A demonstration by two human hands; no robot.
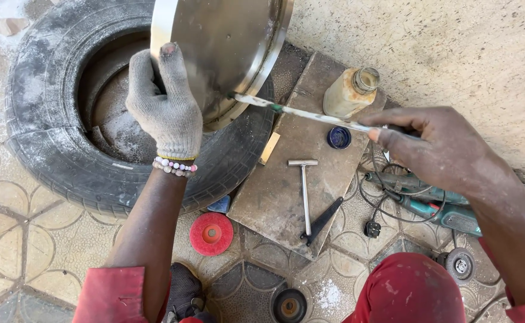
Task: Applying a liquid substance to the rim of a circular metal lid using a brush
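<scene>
My left hand (pixel 165 101), in a grey knit glove with bead bracelets at the wrist, grips the edge of a round shiny metal pan (pixel 229 42) held tilted over a black tyre (pixel 53 149). My bare right hand (pixel 436 149) holds a thin long stick-like tool (pixel 304 112), smeared white, whose tip touches the pan's rim.
A brown board (pixel 274 197) on the patterned tiles carries a dusty bottle (pixel 350 91), a dark blue lid (pixel 338 137), a T-shaped metal key (pixel 305 191) and a black wrench (pixel 322 220). A red sanding disc (pixel 211 234), a green angle grinder (pixel 436 206) with cord, and further discs lie nearby.
</scene>
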